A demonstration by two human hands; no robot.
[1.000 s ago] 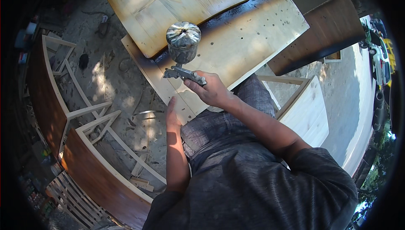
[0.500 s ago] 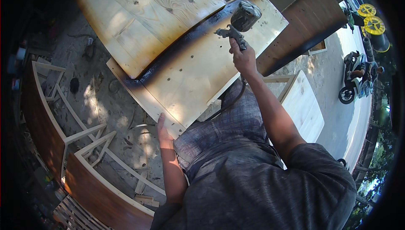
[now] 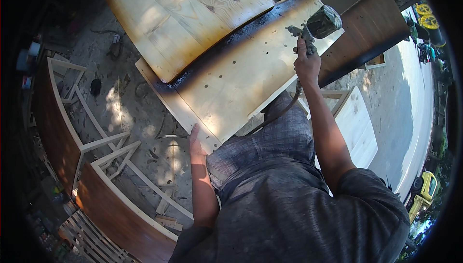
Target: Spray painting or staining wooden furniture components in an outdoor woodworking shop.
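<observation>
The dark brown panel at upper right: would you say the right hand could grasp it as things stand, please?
Probably not: the dark brown panel appears near the right hand, but that hand is wrapped around the spray gun and would likely need freeing first.

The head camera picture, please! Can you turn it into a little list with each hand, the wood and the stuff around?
Right hand: holds a spray gun with a cup, hose below
Left hand: at the pale board's near-left edge
Pale board: dark band beside the knotty panel
Right side: dark brown panel
Left side: two brown panels with pale frames
</observation>
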